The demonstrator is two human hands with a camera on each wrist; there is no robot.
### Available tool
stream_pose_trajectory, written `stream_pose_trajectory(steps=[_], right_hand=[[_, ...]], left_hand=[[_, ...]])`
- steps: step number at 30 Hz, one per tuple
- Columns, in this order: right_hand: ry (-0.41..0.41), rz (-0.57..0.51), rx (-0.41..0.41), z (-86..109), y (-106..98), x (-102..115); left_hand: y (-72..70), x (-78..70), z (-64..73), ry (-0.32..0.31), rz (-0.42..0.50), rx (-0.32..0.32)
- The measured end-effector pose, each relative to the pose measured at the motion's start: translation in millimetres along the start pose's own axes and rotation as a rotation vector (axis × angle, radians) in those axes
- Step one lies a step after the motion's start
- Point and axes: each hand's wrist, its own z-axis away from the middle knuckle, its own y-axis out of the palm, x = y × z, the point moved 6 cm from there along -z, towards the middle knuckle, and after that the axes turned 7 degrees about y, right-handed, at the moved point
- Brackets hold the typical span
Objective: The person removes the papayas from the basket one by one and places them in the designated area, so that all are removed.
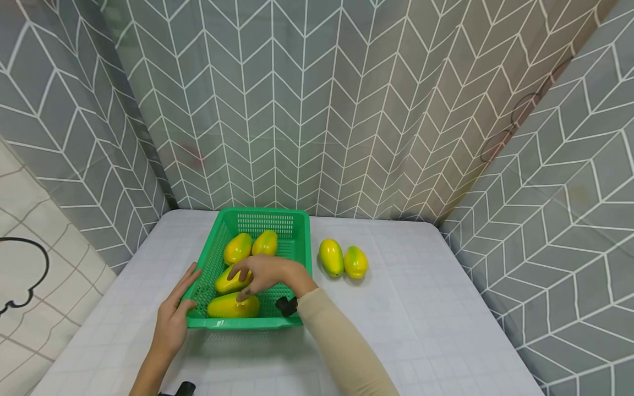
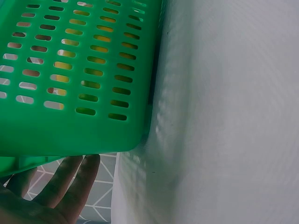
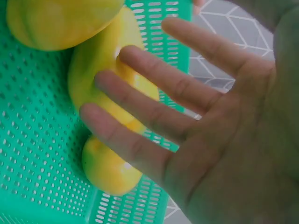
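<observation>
A green plastic basket stands on the table, left of centre, holding several yellow-green papayas. Two lie at its back, with a middle papaya and a front papaya closer to me. My left hand holds the basket's left rim, thumb over the edge and fingers along the outside; in the left wrist view those fingers lie by the rim. My right hand reaches over the papayas with spread fingers. In the right wrist view its palm shows nothing held; whether fingertips touch a papaya I cannot tell.
Two more papayas, one long and one rounder, lie side by side on the white table cloth right of the basket. A grey patterned curtain hangs behind the table and along both sides.
</observation>
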Motion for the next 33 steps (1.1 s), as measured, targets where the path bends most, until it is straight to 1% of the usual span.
stream_pose_trajectory(steps=[7, 10, 22, 27, 33], right_hand=[[0.007, -0.027, 0.062, -4.7, 8, -1], [0.008, -0.033, 0.079, -6.9, 11, -2], [-0.027, 0.040, 0.113, -16.8, 21, -2], [-0.011, 0.047, 0.127, -17.6, 24, -3], [0.010, 0.040, 0.139, -16.0, 25, -2]], left_hand=[[0.5, 0.2, 0.8, -0.015, 0.011, 0.015], [0.2, -0.5, 0.5, -0.003, 0.009, 0.012], [-0.1, 0.3, 0.3, 0.016, 0.009, 0.014], [-0.2, 1.4, -0.2, 0.017, 0.013, 0.007], [0.3, 1.6, -0.2, 0.000, 0.011, 0.009]])
